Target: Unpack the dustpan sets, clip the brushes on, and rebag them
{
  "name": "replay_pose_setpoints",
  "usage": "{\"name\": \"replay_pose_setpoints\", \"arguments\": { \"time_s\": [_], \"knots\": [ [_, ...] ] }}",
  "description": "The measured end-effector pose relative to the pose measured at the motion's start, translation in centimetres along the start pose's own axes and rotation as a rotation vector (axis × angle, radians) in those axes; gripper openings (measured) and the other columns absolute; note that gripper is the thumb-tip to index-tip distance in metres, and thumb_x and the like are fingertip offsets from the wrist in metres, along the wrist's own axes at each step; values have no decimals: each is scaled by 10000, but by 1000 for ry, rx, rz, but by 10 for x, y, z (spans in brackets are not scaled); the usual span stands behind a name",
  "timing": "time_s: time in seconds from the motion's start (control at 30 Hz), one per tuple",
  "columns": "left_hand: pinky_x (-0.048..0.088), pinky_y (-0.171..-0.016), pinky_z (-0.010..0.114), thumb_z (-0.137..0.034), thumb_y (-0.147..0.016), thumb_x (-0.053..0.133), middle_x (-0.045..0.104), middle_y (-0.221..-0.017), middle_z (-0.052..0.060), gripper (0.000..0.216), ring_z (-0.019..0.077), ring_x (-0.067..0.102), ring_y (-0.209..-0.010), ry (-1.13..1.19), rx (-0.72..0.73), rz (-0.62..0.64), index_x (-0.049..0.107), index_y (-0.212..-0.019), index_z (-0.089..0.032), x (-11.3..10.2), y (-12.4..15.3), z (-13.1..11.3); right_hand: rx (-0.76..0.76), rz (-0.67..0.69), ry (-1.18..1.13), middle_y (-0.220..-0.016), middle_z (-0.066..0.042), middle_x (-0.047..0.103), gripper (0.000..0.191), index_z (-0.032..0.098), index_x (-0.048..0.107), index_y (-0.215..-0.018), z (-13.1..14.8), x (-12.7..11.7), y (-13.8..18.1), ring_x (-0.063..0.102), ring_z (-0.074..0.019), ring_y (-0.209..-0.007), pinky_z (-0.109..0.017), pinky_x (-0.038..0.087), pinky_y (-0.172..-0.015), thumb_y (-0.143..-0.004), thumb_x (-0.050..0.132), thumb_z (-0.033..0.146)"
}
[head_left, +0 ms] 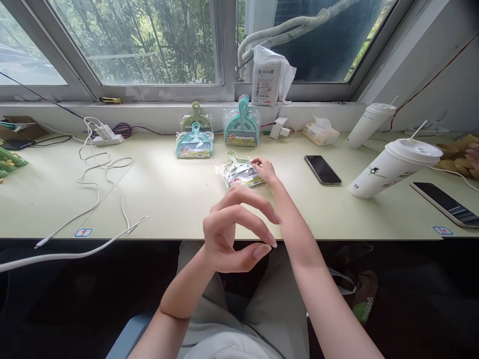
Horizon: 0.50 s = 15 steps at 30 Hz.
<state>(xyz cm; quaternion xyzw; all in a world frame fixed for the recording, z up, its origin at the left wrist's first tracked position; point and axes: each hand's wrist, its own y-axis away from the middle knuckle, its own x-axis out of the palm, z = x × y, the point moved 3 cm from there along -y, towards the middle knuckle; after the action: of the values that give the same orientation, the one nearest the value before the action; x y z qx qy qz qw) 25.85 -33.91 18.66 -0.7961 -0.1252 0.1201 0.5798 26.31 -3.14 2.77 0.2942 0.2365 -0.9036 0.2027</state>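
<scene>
A wrapped mini dustpan and brush set (241,173), with a pale green handle loop, lies on the table in front of me. Its right edge is between the fingers of my right hand (265,171). Nearer the camera, above the table's front edge, hovers my left hand (239,232). Its fingers curl round so that thumb and index fingertips come together; anything between them is too small to make out. Behind the set stand more wrapped dustpan sets: a light blue one (195,142), an olive green one (196,117) and a teal stack (242,124).
White cables (99,184) trail across the left side from a power strip (108,137). To the right are a phone (322,169), a tissue pack (320,133), two white cups (392,169) and another phone (447,202). A person's hand (473,154) shows at the far right.
</scene>
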Motion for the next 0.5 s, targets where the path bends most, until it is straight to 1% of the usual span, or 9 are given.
{"name": "replay_pose_setpoints", "arguments": {
  "time_s": [0.1,0.2,0.23,0.33,0.4,0.5],
  "knots": [
    [473,-695,321,-460,-836,605,613,-731,10,272,145,576,-704,25,13,2,533,-701,-235,1,-1,-2,-8,0,4,-1012,-38,683,176,222,663,-914,0,0,0,587,-195,-955,-361,440,-903,-834,506,222],
    [483,-696,327,-485,-822,614,621,-703,-1,308,143,571,-682,76,-21,33,506,-671,-239,4,-4,-16,-14,4,13,-1014,-27,684,176,231,663,-914,-1,1,0,589,-192,-958,-361,444,-902,-835,506,232],
    [490,-700,328,-483,-825,612,621,-687,-5,319,142,571,-674,96,-63,54,493,-659,-239,6,-6,-23,-16,2,20,-1010,-23,685,175,232,665,-913,-2,1,-1,592,-190,-955,-361,447,-902,-832,510,233],
    [519,-715,339,-488,-862,559,628,-649,-12,358,144,582,-646,148,-252,135,469,-624,-237,15,-10,-48,-22,-9,45,-991,-23,692,169,229,676,-906,-3,2,-2,600,-190,-943,-354,454,-898,-815,533,224],
    [541,-698,349,-500,-887,507,635,-639,-15,360,150,593,-622,194,-318,205,518,-622,-255,20,-11,-64,-27,-15,57,-987,-26,695,170,225,682,-905,-4,2,-3,602,-191,-942,-351,456,-901,-809,542,216],
    [557,-637,356,-491,-872,510,641,-628,-16,302,170,610,-615,192,-337,286,627,-664,-306,19,-8,-84,-34,-9,61,-1000,-27,694,181,225,685,-918,-6,3,-4,600,-191,-948,-352,457,-910,-808,541,214]
  ]
}}
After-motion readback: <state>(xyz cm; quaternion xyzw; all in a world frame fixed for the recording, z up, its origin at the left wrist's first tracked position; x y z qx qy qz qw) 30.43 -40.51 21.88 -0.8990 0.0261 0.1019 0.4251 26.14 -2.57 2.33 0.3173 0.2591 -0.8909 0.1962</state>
